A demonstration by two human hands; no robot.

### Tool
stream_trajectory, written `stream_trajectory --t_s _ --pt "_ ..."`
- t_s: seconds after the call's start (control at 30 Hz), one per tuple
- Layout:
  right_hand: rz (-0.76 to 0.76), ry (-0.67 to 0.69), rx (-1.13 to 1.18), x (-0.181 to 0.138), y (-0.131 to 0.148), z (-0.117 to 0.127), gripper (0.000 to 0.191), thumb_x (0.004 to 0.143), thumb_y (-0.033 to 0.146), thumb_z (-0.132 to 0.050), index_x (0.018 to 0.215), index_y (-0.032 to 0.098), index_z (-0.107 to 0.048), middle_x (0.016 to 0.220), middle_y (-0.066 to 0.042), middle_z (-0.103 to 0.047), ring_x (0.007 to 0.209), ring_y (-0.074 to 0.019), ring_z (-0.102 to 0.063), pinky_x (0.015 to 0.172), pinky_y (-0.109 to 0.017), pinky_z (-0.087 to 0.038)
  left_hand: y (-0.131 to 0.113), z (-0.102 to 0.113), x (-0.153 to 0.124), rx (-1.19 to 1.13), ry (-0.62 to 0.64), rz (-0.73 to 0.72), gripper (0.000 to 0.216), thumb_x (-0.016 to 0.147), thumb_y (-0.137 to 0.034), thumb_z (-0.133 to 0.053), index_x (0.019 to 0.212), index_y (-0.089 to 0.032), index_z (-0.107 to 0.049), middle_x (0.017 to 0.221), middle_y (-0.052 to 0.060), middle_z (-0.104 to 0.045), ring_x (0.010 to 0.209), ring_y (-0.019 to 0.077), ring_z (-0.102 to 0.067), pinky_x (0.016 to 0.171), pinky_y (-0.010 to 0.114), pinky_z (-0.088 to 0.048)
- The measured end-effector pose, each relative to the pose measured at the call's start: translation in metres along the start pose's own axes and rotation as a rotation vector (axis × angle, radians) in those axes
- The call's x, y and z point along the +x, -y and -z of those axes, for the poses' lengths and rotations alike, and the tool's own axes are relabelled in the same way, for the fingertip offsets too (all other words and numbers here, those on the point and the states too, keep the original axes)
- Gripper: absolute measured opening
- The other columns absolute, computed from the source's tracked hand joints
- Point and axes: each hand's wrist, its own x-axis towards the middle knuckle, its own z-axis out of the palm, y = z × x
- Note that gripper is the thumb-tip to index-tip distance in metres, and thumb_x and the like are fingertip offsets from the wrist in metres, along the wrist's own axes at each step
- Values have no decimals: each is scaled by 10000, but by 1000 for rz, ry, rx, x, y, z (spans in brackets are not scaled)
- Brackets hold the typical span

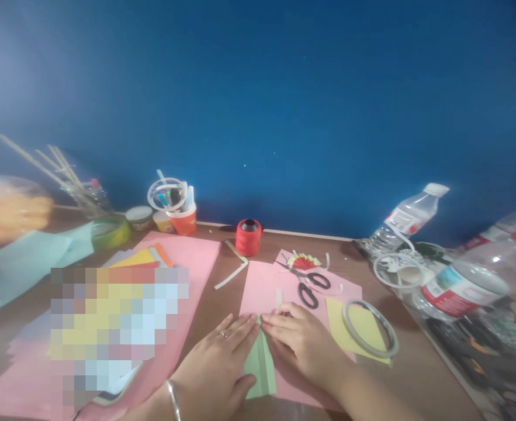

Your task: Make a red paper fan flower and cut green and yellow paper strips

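Note:
A folded light green paper (260,365) lies on a pink sheet (262,283) on the brown table. My left hand (216,365) rests flat on the green paper's left side, fingers stretched out, a ring on one finger and a bangle at the wrist. From the right, my right hand (299,339) presses its fingertips down on the top right of the paper, fingers extended. Both hands meet at the paper's pointed top end. Black-handled scissors (307,285) lie just beyond my right hand on the pink sheet.
A tape ring (370,327) lies on yellow paper (357,330) at right. A red thread spool (248,237), an orange cup of pens (183,216), small pots, sticks in a jar (86,196), coloured sheets at left (183,257) and plastic bottles (409,219) surround the spot. Blue wall behind.

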Motion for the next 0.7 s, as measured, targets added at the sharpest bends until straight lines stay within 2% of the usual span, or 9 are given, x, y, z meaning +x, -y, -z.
stream_trajectory --t_s 0.7 --pt "-10 -34 -47 0 3 -3 317 830 142 -480 1115 227 -586 1068 -28 -643 939 -178 -520 815 -303 -456 -4 -2 -2 -6 -34 29 607 781 -248 -439 1351 -234 -231 1414 23 -265 1277 208 -251 1057 387 -221"
